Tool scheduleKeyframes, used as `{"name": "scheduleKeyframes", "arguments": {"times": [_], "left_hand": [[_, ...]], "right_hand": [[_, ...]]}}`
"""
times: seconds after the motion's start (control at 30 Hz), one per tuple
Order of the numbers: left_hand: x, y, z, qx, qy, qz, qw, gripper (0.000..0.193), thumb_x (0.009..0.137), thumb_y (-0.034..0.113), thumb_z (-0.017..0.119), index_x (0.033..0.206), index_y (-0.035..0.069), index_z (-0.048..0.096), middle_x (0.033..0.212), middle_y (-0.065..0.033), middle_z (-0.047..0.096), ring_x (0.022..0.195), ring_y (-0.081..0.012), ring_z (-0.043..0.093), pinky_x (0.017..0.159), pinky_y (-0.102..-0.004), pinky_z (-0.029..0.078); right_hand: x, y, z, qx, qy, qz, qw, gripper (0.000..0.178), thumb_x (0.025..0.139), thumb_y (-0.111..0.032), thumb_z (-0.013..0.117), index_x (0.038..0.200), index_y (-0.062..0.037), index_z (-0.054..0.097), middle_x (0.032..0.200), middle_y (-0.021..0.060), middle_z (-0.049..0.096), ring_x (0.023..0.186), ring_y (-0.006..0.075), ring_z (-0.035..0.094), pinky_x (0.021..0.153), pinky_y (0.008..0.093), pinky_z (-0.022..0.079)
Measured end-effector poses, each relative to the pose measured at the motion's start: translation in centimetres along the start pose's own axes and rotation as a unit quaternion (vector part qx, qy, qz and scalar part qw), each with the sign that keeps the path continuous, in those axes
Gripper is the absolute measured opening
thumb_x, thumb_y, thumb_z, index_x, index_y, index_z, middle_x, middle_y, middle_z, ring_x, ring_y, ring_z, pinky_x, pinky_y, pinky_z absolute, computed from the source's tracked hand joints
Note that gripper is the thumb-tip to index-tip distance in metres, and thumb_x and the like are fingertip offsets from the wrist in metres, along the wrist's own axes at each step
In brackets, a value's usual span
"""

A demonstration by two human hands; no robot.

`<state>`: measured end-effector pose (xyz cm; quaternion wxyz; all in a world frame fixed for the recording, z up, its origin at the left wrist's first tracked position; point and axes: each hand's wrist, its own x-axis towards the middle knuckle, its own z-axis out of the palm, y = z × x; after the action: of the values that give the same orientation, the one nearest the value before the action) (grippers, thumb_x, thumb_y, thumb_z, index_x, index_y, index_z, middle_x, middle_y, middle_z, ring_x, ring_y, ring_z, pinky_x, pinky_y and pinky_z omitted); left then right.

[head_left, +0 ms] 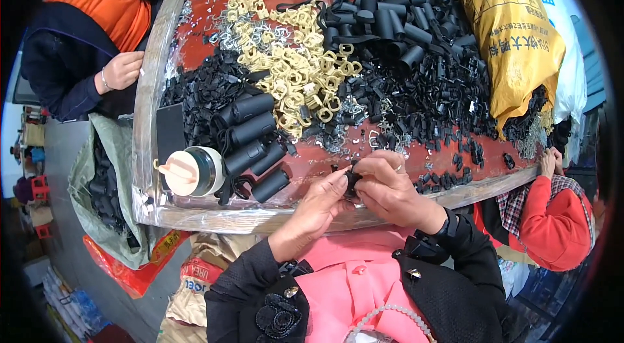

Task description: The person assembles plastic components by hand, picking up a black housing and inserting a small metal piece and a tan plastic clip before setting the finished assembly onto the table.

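Close to the table's near edge, my left hand [317, 205] and my right hand [394, 195] meet over a small black plastic piece [351, 183]. Fingers of both hands pinch it, hiding most of its shape. Just beyond them, bent metal clips [336, 141] and small black parts [437, 106] lie scattered on the red tabletop [312, 171]. Several black cylinders [252, 130] lie left of my hands. Cream plastic rings [302, 80] form a heap in the middle, with more black cylinders [390, 18] piled behind to the right.
A cup with a cream lid [195, 172] stands at the table's left corner, inside the raised wooden rim [201, 218]. Yellow sacks [513, 38] lie along the right. A person's hand [122, 71] rests at the left rim; a person in red sleeves [552, 223] sits at right.
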<state>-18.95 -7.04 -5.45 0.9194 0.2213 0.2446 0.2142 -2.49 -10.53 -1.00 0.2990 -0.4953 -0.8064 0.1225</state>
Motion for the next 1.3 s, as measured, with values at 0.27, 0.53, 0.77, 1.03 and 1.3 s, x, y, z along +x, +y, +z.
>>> {"name": "scheduleKeyframes", "arguments": {"times": [0.27, 0.53, 0.77, 1.03, 1.3], "left_hand": [[-1.0, -0.5, -0.1, 0.17, 0.01, 0.001, 0.985, 0.04, 0.092, 0.031, 0.039, 0.121, 0.002, 0.041, 0.096, 0.0007, 0.05, 0.084, -0.0062, 0.046, 0.069, -0.02, 0.04], [-1.3, -0.4, -0.6, 0.164, -0.02, -0.012, 0.986, 0.038, 0.091, 0.027, 0.042, 0.12, 0.003, 0.04, 0.097, 0.0015, 0.05, 0.086, -0.0057, 0.047, 0.074, -0.0206, 0.041], [-1.4, 0.9, -1.6, -0.018, 0.009, 0.018, 1.0, 0.034, 0.087, 0.023, 0.05, 0.115, 0.003, 0.043, 0.103, -0.0039, 0.053, 0.087, -0.0102, 0.052, 0.077, -0.0236, 0.042], [-1.9, 2.0, -2.7, -0.089, 0.007, 0.033, 0.995, 0.036, 0.085, 0.019, 0.053, 0.113, 0.0, 0.042, 0.104, -0.0123, 0.055, 0.087, -0.0173, 0.056, 0.078, -0.028, 0.047], [-1.6, 1.6, -3.0, -0.091, 0.007, 0.043, 0.995, 0.031, 0.086, 0.018, 0.052, 0.11, 0.0, 0.045, 0.102, -0.0124, 0.056, 0.088, -0.0186, 0.057, 0.079, -0.0291, 0.047]], "right_hand": [[0.3, 0.1, 1.1, 0.021, -0.041, 0.014, 0.999, 0.009, 0.057, -0.008, 0.06, 0.062, -0.0072, 0.054, 0.097, 0.0043, 0.05, 0.099, 0.0227, 0.044, 0.078, 0.0365, 0.03], [1.6, -0.3, 0.1, 0.023, -0.131, 0.047, 0.99, 0.008, 0.059, -0.009, 0.061, 0.063, -0.0072, 0.055, 0.097, 0.0025, 0.051, 0.101, 0.0233, 0.043, 0.079, 0.0379, 0.03], [3.4, 1.9, 1.5, 0.145, -0.011, -0.002, 0.989, 0.008, 0.062, -0.009, 0.062, 0.066, -0.0075, 0.056, 0.089, 0.0028, 0.052, 0.088, 0.0235, 0.048, 0.072, 0.0366, 0.034], [3.7, 5.4, 3.2, -0.133, -0.103, 0.018, 0.986, 0.013, 0.068, -0.01, 0.06, 0.08, -0.0065, 0.054, 0.082, 0.0068, 0.053, 0.075, 0.0229, 0.051, 0.066, 0.0339, 0.039], [3.0, 6.3, 3.6, -0.022, -0.067, 0.099, 0.993, 0.009, 0.075, -0.01, 0.057, 0.08, -0.0043, 0.052, 0.073, 0.0086, 0.053, 0.062, 0.0221, 0.053, 0.054, 0.0313, 0.041]]}}
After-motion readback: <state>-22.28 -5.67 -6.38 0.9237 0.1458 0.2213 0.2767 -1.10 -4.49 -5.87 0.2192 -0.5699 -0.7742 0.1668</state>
